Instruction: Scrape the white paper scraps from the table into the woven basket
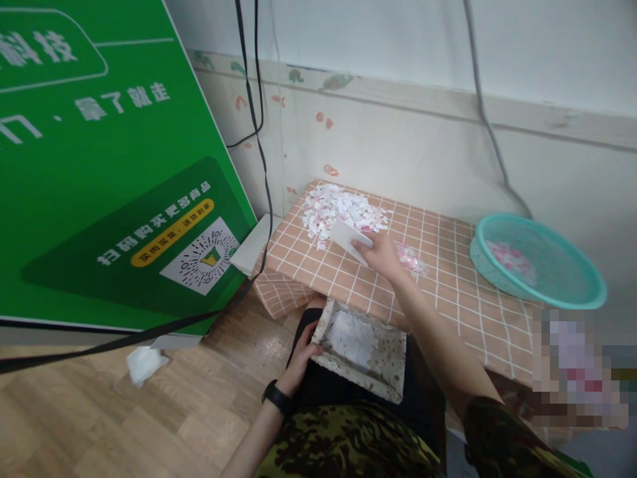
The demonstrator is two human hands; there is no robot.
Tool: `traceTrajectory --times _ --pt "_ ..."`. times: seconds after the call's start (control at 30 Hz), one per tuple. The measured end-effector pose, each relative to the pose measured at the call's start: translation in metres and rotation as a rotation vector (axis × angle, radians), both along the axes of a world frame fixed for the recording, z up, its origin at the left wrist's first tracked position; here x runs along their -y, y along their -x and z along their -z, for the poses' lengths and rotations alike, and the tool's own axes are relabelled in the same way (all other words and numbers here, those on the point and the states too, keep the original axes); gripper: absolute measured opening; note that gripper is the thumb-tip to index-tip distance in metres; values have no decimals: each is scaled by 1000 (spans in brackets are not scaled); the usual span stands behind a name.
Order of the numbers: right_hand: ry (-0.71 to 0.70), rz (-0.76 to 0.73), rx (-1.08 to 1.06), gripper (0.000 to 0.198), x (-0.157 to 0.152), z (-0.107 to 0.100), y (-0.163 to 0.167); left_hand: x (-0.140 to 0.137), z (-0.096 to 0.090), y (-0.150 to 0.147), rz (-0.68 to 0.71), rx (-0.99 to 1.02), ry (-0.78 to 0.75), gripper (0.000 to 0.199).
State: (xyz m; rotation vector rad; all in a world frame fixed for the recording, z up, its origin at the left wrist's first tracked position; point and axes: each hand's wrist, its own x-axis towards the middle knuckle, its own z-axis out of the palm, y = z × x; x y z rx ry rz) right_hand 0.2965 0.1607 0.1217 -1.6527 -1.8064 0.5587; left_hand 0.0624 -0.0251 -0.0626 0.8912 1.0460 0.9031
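Over the table, my right hand (382, 254) grips a flat white card (349, 238) between thumb and fingers. The card's far edge is at the near side of a heap of small white and pink paper pieces (338, 207). My left hand (304, 346), with a dark watch on the wrist, holds the left rim of a shallow speckled tray (395, 375) on my lap. A whitish layer (353, 337) covers part of the tray's bottom; what it is I cannot make out. Just right of my right hand lies a small clear packet (412, 259) with pink and white bits.
A checked cloth covers the table (448, 292). On its right stands a turquoise basket (572, 265) with pink and white pieces inside. A green sign panel (114, 153) rises at the left, with black cables (263, 153) hanging beside it. White crumpled paper (145, 364) lies on the floor.
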Motion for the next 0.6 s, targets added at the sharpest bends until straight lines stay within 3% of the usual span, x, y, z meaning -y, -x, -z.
traceTrajectory --times 0.27,0.4,0.6 --pt "37 -104 -266 29 -11 13 17 0 0 0 22 10 -10 63" --pt "67 -165 -206 26 -11 8 17 0 0 1 18 3 7 64" --pt "84 -133 18 23 2 -23 -18 0 0 0 9 19 -4 65"
